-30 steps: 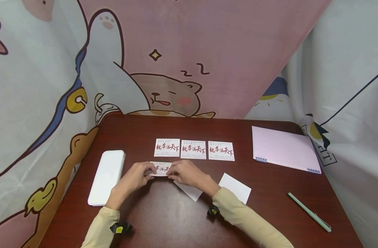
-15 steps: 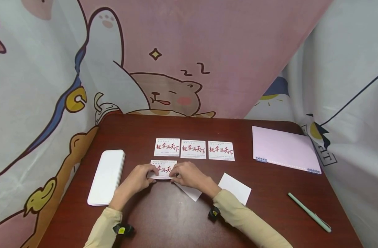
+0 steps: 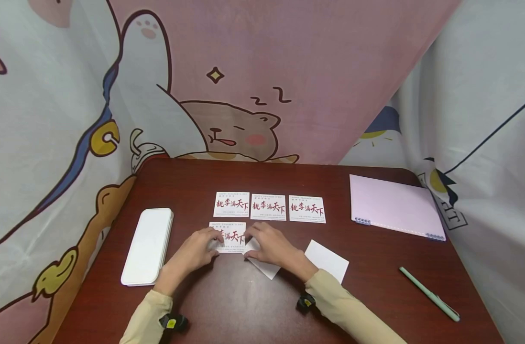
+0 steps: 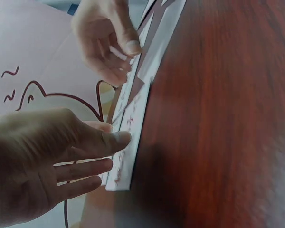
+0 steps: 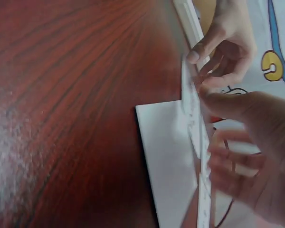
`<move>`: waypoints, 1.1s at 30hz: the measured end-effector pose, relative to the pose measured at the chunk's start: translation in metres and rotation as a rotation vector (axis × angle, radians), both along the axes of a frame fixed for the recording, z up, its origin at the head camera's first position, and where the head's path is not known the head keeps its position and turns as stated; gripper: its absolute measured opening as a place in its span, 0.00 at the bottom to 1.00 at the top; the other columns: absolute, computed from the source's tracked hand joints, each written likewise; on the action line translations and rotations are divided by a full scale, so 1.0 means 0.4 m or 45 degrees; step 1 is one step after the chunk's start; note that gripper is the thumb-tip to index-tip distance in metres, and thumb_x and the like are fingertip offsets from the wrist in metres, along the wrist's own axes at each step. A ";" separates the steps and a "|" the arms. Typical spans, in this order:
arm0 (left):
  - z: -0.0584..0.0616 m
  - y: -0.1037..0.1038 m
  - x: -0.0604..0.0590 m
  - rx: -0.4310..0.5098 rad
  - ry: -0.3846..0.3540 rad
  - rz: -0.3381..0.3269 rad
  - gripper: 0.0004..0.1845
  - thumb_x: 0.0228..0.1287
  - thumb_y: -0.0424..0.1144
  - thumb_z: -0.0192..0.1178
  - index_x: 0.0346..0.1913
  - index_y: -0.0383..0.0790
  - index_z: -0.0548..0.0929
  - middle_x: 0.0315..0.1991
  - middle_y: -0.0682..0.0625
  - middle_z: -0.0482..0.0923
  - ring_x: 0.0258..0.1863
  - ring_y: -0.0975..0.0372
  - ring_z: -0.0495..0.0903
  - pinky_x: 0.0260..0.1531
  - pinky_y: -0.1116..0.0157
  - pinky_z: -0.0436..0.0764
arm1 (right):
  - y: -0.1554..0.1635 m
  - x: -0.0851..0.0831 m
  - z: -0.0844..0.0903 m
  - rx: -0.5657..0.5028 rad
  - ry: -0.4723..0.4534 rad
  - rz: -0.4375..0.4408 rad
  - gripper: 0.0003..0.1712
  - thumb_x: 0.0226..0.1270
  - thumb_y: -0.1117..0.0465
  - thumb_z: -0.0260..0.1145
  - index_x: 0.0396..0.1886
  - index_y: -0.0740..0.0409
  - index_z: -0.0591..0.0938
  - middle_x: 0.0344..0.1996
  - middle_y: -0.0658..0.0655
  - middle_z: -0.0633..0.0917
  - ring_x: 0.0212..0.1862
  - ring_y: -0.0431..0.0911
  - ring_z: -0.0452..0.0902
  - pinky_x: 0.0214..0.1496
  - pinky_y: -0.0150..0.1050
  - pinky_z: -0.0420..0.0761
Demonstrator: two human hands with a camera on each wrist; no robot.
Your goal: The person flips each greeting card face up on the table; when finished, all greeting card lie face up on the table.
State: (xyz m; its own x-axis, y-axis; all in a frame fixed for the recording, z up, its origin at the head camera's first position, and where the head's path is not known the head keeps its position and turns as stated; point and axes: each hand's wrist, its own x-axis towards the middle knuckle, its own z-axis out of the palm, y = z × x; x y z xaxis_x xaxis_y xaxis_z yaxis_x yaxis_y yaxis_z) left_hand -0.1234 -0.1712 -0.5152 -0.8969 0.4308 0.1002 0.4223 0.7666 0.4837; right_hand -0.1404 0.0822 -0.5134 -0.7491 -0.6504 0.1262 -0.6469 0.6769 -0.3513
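In the head view a white card with red Chinese lettering [image 3: 231, 235] lies flat on the dark table, just below the left card of a row. My left hand [image 3: 191, 252] is at its left edge, fingertips overlapping the card, fingers loosely bent. At the card's right edge hovers my right hand [image 3: 276, 247], its thumb and fingers spread. Beneath the right hand a blank white card [image 3: 264, 268] is partly hidden. The left wrist view shows the left thumb and fingers [image 4: 84, 173] spread apart over the lettered card [image 4: 132, 130]. Motion blurs the right hand [image 5: 261, 142] in its wrist view.
Three matching cards, left [image 3: 231, 205], middle [image 3: 268, 207] and right [image 3: 307, 209], form the row behind. Another blank card [image 3: 331, 258] lies right of the right hand. A white case [image 3: 146, 246] stands left; a pink notebook [image 3: 393, 204] and green pen [image 3: 430, 294] lie right.
The lettered card, gripped between both hands and bowed earlier, came slightly toward the person and now lies flat. The right hand has let go and shifted right; the left hand's fingers have loosened.
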 end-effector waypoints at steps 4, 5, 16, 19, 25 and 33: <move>0.016 0.028 -0.005 0.038 0.058 -0.068 0.15 0.49 0.26 0.75 0.41 0.40 0.86 0.40 0.48 0.85 0.40 0.55 0.84 0.41 0.56 0.83 | 0.022 0.026 0.015 0.095 0.010 -0.209 0.42 0.43 0.37 0.83 0.51 0.59 0.81 0.44 0.58 0.81 0.43 0.50 0.76 0.40 0.43 0.82; 0.019 0.038 -0.007 0.042 0.061 -0.085 0.15 0.50 0.27 0.75 0.42 0.40 0.86 0.40 0.48 0.85 0.40 0.55 0.84 0.42 0.55 0.83 | 0.026 0.034 0.017 0.130 0.018 -0.250 0.46 0.40 0.35 0.83 0.51 0.61 0.80 0.42 0.59 0.80 0.42 0.51 0.75 0.39 0.44 0.81; 0.018 0.168 -0.027 -0.020 -0.048 -0.257 0.30 0.49 0.33 0.77 0.59 0.36 0.80 0.57 0.42 0.80 0.58 0.51 0.80 0.59 0.52 0.80 | 0.051 0.070 0.023 0.359 -0.162 -0.452 0.57 0.25 0.39 0.89 0.48 0.71 0.73 0.37 0.63 0.73 0.39 0.55 0.71 0.41 0.49 0.80; 0.010 0.202 -0.028 -0.088 -0.067 -0.305 0.38 0.48 0.35 0.78 0.65 0.32 0.76 0.64 0.40 0.77 0.64 0.49 0.77 0.64 0.52 0.77 | 0.059 0.063 0.028 0.379 -0.218 -0.440 0.57 0.22 0.43 0.91 0.48 0.71 0.72 0.37 0.64 0.73 0.39 0.55 0.71 0.43 0.49 0.80; 0.012 0.253 -0.027 -0.203 -0.127 -0.338 0.48 0.44 0.39 0.80 0.71 0.31 0.70 0.70 0.38 0.70 0.69 0.48 0.72 0.69 0.52 0.72 | 0.075 0.049 0.035 0.358 -0.247 -0.357 0.59 0.18 0.45 0.92 0.49 0.69 0.71 0.40 0.63 0.70 0.41 0.53 0.66 0.45 0.48 0.76; 0.017 0.275 -0.025 -0.281 -0.108 -0.330 0.49 0.39 0.42 0.83 0.69 0.39 0.73 0.57 0.47 0.75 0.57 0.56 0.76 0.62 0.58 0.78 | 0.093 0.032 0.033 0.326 -0.339 -0.315 0.53 0.26 0.49 0.92 0.49 0.62 0.69 0.39 0.59 0.74 0.40 0.51 0.68 0.46 0.47 0.76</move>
